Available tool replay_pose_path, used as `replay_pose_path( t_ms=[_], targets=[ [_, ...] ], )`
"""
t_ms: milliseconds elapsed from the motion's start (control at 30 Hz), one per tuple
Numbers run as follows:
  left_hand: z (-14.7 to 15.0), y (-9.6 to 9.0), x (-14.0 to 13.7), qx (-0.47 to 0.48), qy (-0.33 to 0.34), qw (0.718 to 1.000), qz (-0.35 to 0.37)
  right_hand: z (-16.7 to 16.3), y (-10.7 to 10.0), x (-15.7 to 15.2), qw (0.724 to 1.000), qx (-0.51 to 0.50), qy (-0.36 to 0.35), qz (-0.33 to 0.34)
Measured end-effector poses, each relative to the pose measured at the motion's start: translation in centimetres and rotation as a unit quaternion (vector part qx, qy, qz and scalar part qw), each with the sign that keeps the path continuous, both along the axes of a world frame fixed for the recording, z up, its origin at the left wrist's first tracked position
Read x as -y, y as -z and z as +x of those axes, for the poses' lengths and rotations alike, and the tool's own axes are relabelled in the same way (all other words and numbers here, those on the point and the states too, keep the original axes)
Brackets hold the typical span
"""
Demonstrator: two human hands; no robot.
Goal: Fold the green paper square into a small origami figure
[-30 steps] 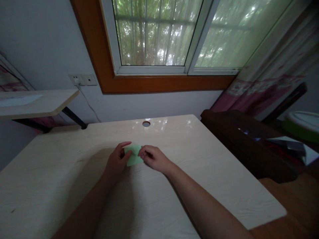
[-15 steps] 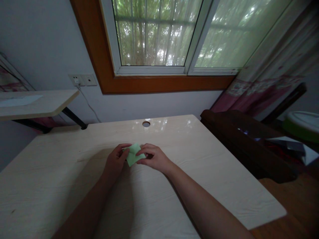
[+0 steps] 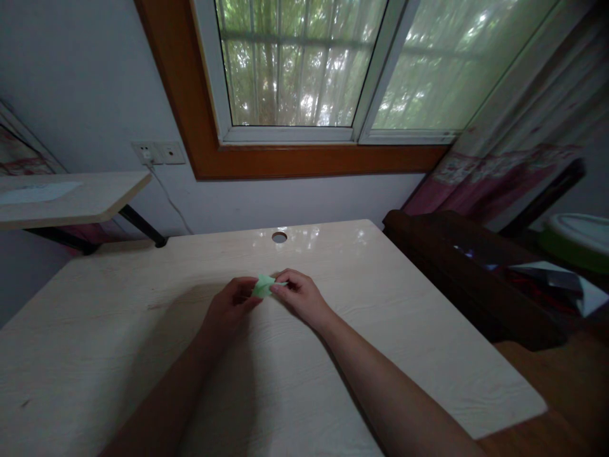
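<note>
A small piece of light green paper [image 3: 263, 286], creased and partly folded, is held between my two hands above the pale wooden desk [image 3: 304, 374]. My right hand [image 3: 303, 294] pinches its right end between thumb and fingers. At the paper's left side, my left hand [image 3: 234, 302] curves its thumb and fingers around the edge, closed on it. Parts of the paper are hidden behind the fingertips.
A round cable hole [image 3: 279, 237] lies near the desk's back edge. On the left stands a raised shelf [image 3: 109, 197] on black legs. Dark wooden furniture [image 3: 457, 279] with items on it adjoins the right side. A window [image 3: 299, 76] is behind.
The green paper has been turned and now shows a smaller face. My right hand has shifted its pinch to the paper's right end, and my left fingers have moved slightly right.
</note>
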State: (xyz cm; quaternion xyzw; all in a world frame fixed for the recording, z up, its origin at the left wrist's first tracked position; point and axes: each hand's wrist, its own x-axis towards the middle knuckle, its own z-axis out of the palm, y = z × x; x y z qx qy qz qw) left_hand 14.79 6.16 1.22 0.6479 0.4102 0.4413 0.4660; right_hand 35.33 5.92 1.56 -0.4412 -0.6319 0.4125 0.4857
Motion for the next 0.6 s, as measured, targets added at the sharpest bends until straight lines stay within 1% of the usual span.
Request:
replay_pose_path(
  t_ms=[67,133,333,433,600],
  targets=[
    [0.14,0.10,0.01,-0.027,-0.019,0.999,-0.002,-0.05,0.33,0.01,1.000,-0.011,-0.002,-0.029],
    [0.24,0.07,0.05,-0.045,-0.028,0.999,-0.004,-0.10,0.51,-0.01,0.999,-0.020,-0.004,-0.043],
    [0.25,0.22,0.09,-0.046,-0.023,0.998,0.028,-0.31,0.36,-0.08,0.998,-0.049,-0.031,-0.020],
    [0.26,0.22,0.17,-0.056,-0.023,0.998,0.024,-0.38,0.29,-0.01,0.999,-0.033,-0.040,-0.015],
    [0.31,-0.14,0.27,-0.101,-0.027,0.994,0.014,-0.49,0.21,0.21,0.999,-0.005,-0.048,-0.011]
  ],
)
